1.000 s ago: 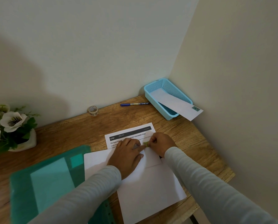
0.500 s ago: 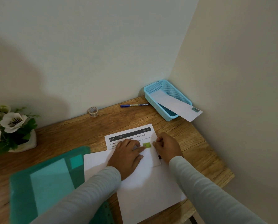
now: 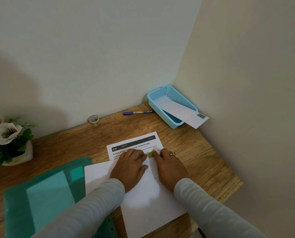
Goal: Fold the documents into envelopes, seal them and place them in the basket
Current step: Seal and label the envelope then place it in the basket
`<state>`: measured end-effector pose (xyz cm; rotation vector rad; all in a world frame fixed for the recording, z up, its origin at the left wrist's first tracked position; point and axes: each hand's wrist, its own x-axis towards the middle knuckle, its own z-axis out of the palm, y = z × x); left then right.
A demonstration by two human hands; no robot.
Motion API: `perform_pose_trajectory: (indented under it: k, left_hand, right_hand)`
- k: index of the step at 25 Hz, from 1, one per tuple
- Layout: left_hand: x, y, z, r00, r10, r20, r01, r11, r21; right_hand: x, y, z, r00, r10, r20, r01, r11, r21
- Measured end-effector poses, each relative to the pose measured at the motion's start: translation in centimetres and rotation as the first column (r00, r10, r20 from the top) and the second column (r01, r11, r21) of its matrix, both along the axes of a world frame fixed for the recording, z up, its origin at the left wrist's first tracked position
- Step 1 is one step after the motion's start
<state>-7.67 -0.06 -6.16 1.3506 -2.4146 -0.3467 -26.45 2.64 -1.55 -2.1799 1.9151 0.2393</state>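
A white envelope [image 3: 98,172] lies across the middle of the wooden desk, on top of a printed document [image 3: 134,143] and a blank white sheet [image 3: 151,208]. My left hand [image 3: 129,167] lies flat on the envelope. My right hand [image 3: 169,167] also rests flat, its index finger pressing beside a small green sticker [image 3: 150,154] at the envelope's upper edge. In the far right corner, the blue basket [image 3: 173,93] holds one white envelope [image 3: 181,112] that sticks out over its rim.
A blue pen [image 3: 137,113] and a small roll of tape [image 3: 93,119] lie near the back wall. A green folder [image 3: 45,194] covers the near left. White flowers in a pot [image 3: 7,141] stand at the far left. Walls close the back and right.
My right hand has let go of the green sticker, which now lies on the envelope. That hand has flattened out and slid back beside the sticker. The left hand has stayed put.
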Motion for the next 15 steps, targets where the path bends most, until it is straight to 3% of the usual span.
perform_pose_trajectory:
  k: [6,15]
  left_hand:
    - [-0.2,0.2,0.1,1.000,0.024,0.007,-0.023,0.997,-0.075]
    - [-0.2,0.2,0.1,0.999,0.031,0.013,-0.029,0.994,-0.107]
  right_hand:
    - [0.2,0.3,0.3,0.990,0.107,-0.095,-0.111,0.993,-0.033]
    - [1.6,0.1,0.4,0.993,0.067,-0.098,-0.067,0.998,0.011]
